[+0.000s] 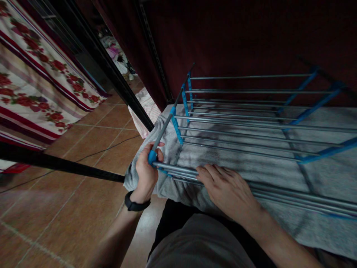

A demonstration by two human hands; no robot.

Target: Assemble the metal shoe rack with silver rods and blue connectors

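A rack (245, 141) of grey metal rods with blue plastic brackets lies on a grey blanket (329, 178). At its near left corner, my left hand (147, 167) is wrapped round the end post by a blue joint (152, 157). A black wristband (136, 203) sits on that wrist. My right hand (223, 182) lies over the bundle of near rods (178, 170), its fingers bent down across them and closed. The undersides of the right fingers are hidden. Brackets (177, 128) spread between the rods along the left post.
Black frame posts (111, 67) and a low black bar (64, 163) stand at the left. A floral curtain (41, 74) hangs beyond them over the brown tiled floor (69, 193), where a cable (106, 150) runs. A dark red curtain (237, 37) covers the back.
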